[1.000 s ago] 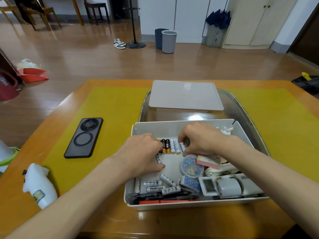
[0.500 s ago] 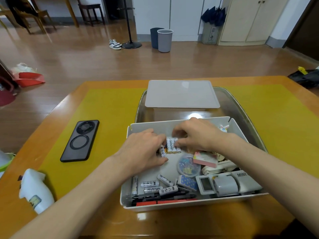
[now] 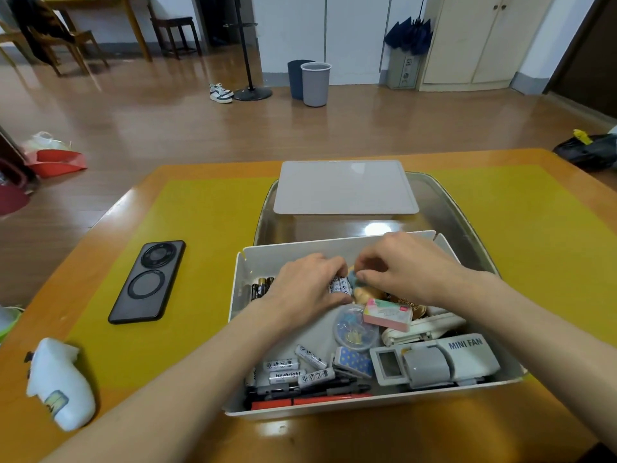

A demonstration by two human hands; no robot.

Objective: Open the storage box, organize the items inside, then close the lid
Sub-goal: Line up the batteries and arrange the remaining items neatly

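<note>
The storage box [image 3: 367, 404] sits open on the table [image 3: 334, 436] right in front of the person, and its lid [image 3: 345, 188] lies flat just behind it. The left hand [image 3: 300, 289] curls over a row of white batteries [image 3: 339, 285] near the back of the box, and the right hand [image 3: 407, 265] pinches something small and blue beside them, though I cannot tell what it is. The batteries look small, hard, smooth and quite light, so I think they will roll away easily and are best held together by their sides in a little bunch.
</note>
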